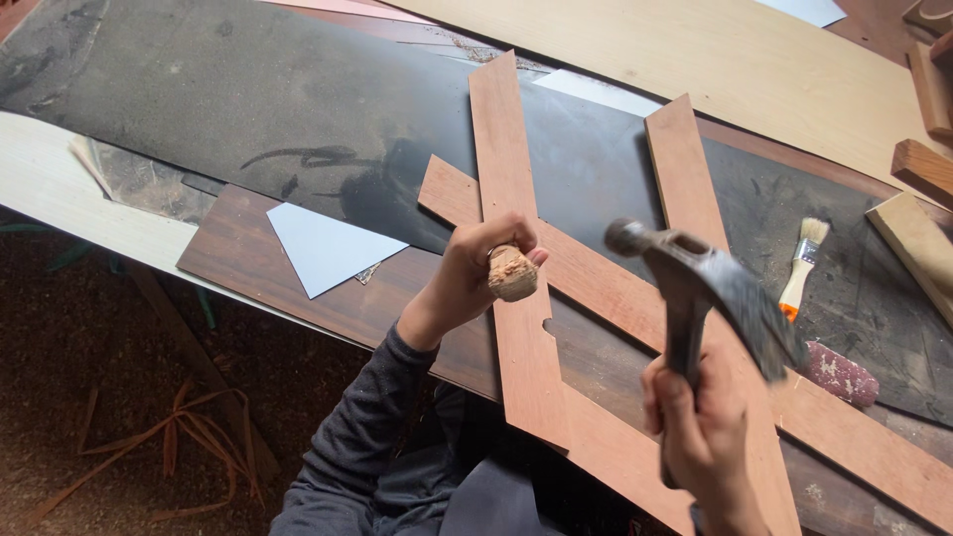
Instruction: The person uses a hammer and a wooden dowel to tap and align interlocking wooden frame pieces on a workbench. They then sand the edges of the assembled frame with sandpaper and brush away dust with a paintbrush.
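Note:
My left hand [467, 273] grips a chisel by its battered wooden handle [512, 273], held upright over a long reddish wooden strip [516, 199]. That strip crosses a diagonal strip [596, 283] and stands beside a second upright strip [685, 179]. A small notch [547, 324] shows at the edge of the strip just below the handle. My right hand [700, 437] holds a claw hammer [710, 283] raised to the right of the chisel, its head pointing left toward the handle. The chisel's blade is hidden under my hand.
The strips lie on a dark board [298, 109] dusted with sawdust. A small paintbrush with an orange ferrule [802, 268] and a reddish sanding block [842, 374] lie to the right. A white sheet [328, 248] rests left; wood blocks [923, 169] and a pale plywood panel [715, 60] sit behind.

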